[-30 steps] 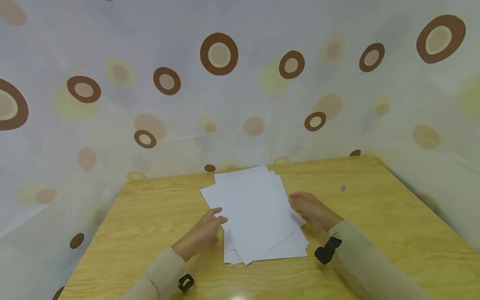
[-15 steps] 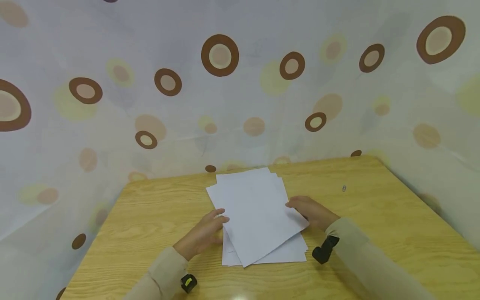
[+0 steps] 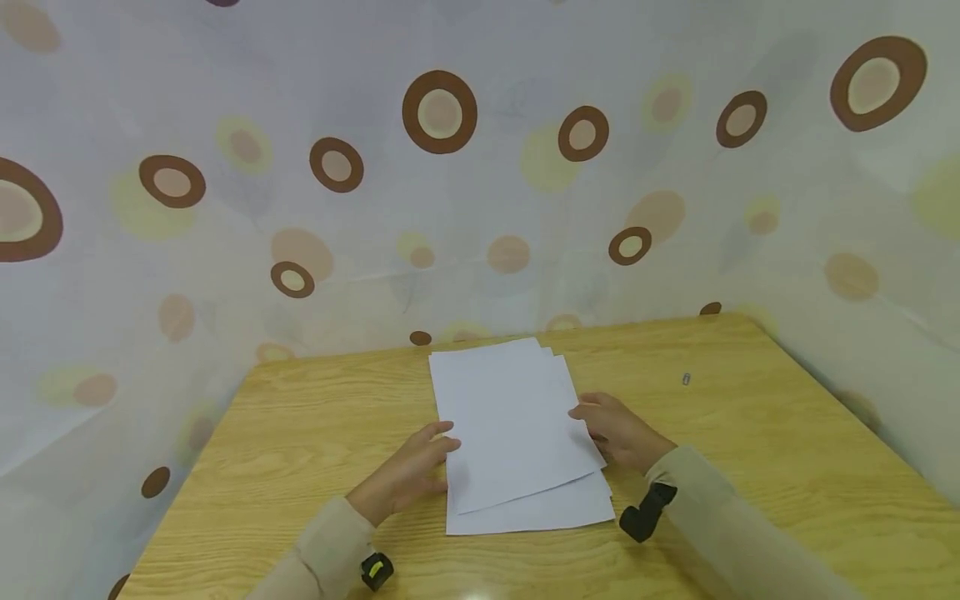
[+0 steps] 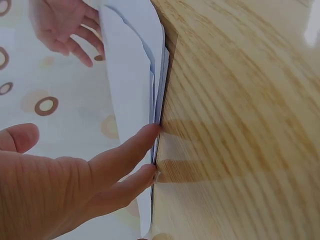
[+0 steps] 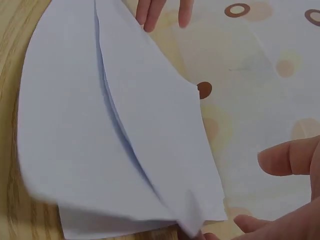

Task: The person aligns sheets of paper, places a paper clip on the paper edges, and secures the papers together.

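A loose stack of white paper sheets [image 3: 517, 425] lies on the wooden table, its top sheet turned slightly against those beneath. At its left edge is my left hand [image 3: 408, 472]; in the left wrist view two extended fingertips touch the sheet edges, while the thumb stands apart. My right hand [image 3: 621, 429] is at the right edge. In the right wrist view its thumb [image 5: 285, 157] is spread away from the paper, and lower fingers meet the near sheet corner, partly hidden by it. The sheets [image 5: 75, 125] fan apart there.
A small metallic item [image 3: 686, 378], too small to identify, lies on the table [image 3: 315, 425] to the right of the paper. A pale curtain or sheet with brown rings [image 3: 439, 111] hangs behind the table and on both sides.
The top sheets have turned and slid into closer line with the stack; the corner jutting out at the upper left has drawn in. Both hands stay at the paper's sides, the right slightly closer in.
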Demonstrator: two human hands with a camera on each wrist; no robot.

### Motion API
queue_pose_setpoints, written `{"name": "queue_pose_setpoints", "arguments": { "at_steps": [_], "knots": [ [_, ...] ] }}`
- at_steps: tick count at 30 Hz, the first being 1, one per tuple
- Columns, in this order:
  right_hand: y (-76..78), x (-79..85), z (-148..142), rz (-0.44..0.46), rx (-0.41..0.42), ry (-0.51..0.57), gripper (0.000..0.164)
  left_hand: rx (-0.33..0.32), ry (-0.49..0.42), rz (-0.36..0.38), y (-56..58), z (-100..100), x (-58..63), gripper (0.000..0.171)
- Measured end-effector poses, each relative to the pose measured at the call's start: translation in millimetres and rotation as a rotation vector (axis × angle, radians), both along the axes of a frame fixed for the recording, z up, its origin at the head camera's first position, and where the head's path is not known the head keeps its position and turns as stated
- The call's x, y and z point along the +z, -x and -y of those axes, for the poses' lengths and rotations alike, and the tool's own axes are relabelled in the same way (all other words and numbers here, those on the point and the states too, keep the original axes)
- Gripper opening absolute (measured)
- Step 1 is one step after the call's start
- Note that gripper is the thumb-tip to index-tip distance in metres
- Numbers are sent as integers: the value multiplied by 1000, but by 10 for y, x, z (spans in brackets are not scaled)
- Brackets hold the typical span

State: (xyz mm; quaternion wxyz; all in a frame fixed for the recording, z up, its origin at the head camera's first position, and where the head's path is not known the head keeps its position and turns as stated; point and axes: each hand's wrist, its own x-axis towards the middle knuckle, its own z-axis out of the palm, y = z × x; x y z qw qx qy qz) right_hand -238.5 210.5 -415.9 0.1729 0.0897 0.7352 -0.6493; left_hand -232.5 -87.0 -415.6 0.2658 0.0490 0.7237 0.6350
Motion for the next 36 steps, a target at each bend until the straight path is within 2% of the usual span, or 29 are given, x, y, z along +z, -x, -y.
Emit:
{"name": "queue_pose_setpoints", "arguments": {
  "at_steps": [6, 13, 21, 31, 36],
  "knots": [
    [-24, -35, -3, 25, -45, -39, 70, -16, -23, -2, 2, 16, -37, 69],
    [-5, -146, 9, 30, 45, -16, 58, -31, -34, 2, -36, -8, -50, 68],
    [9, -213, -20, -16, 64, -84, 45, -37, -14, 4, -31, -68, -24, 65],
    [-8, -268, -22, -51, 2, -72, 44, -54, -13, -2, -52, -69, -20, 68],
    [-23, -197, -9, -69, -30, -62, 45, -75, 3, -2, -1, 20, -5, 78]
  ]
}}
